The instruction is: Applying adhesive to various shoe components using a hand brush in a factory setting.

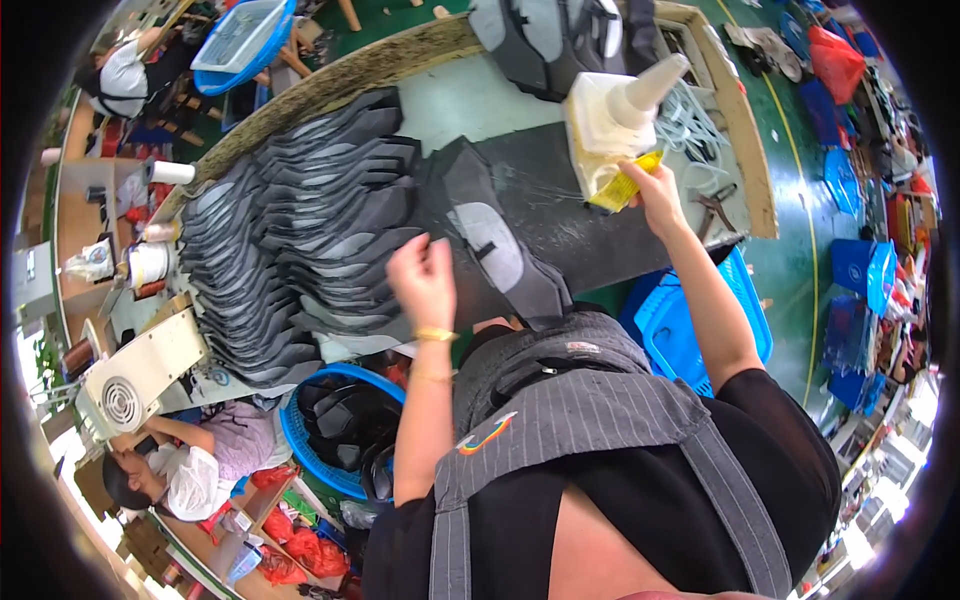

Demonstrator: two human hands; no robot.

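Observation:
My right hand (655,197) is closed on a small yellow piece (627,182), whose kind I cannot make out. It is beside the lower part of a white squeeze bottle (608,120) with a cone-shaped nozzle. My left hand (421,280) hovers near the stacked pieces, its fingers loosely bent and slightly apart, with nothing visible in them. Between my hands lies a long black-and-grey shaped fabric piece (492,245) on a dark work sheet (540,165). Its near end reaches my apron.
Overlapping rows of similar grey-and-black pieces (335,215) cover the table's left side; more lie at the far edge (545,45). Pliers (716,208) and pale cords (690,130) sit right. Blue baskets (290,420) flank me. A co-worker (190,470) is at a machine (143,380).

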